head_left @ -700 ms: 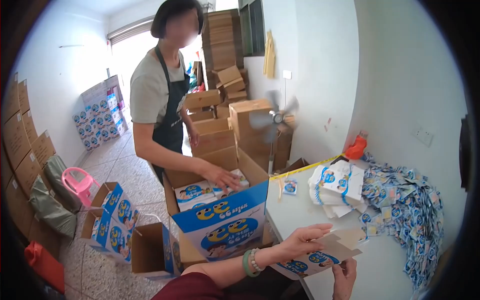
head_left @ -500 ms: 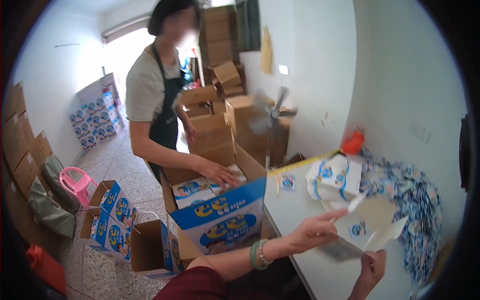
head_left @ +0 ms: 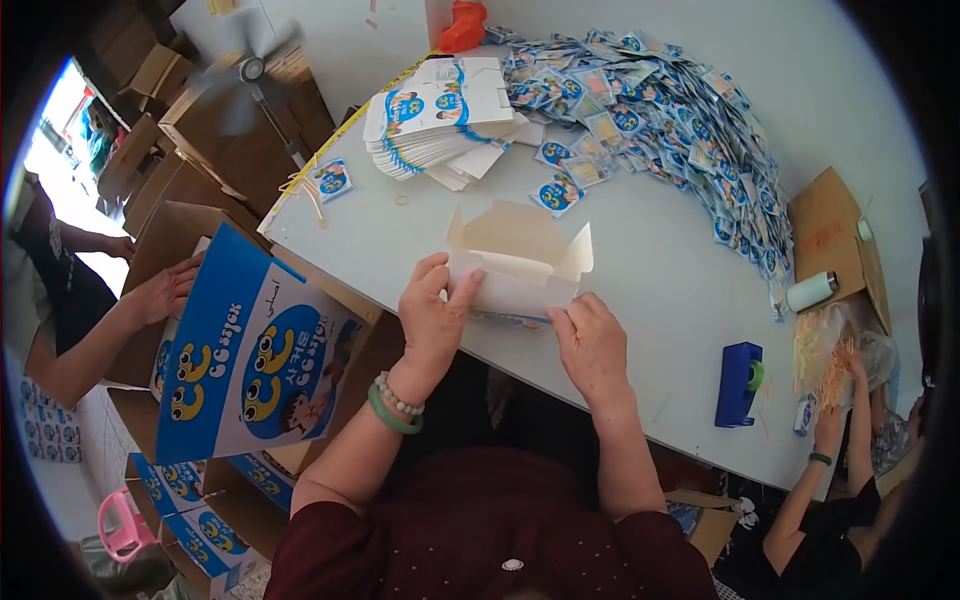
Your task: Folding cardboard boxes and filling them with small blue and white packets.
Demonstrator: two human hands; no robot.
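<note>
A small white paperboard box [head_left: 515, 285] is held over the near edge of the table, its top flaps standing up and its inside showing. My left hand [head_left: 437, 308] grips its left side, thumb across the near wall. At the lower right corner my right hand [head_left: 592, 345] pinches the box between thumb and fingers. Beyond it, a stack of flat printed cartons [head_left: 440, 115] lies on the table. A long heap of small blue-and-white packets [head_left: 660, 125] curves along the wall, with a few loose packets [head_left: 557, 192] nearer the box.
A large blue-printed carton [head_left: 250, 350] stands left of the table, a co-worker's hand [head_left: 170, 295] inside it. To the right are a blue tape dispenser [head_left: 738, 385], a pale bottle [head_left: 812, 290] and another person's hands [head_left: 850, 360] at rubber bands. A fan [head_left: 250, 70] stands at far left.
The view has swung right and down to the table. The loosely held, partly folded carton is now squared into a box, with both my hands on its near side.
</note>
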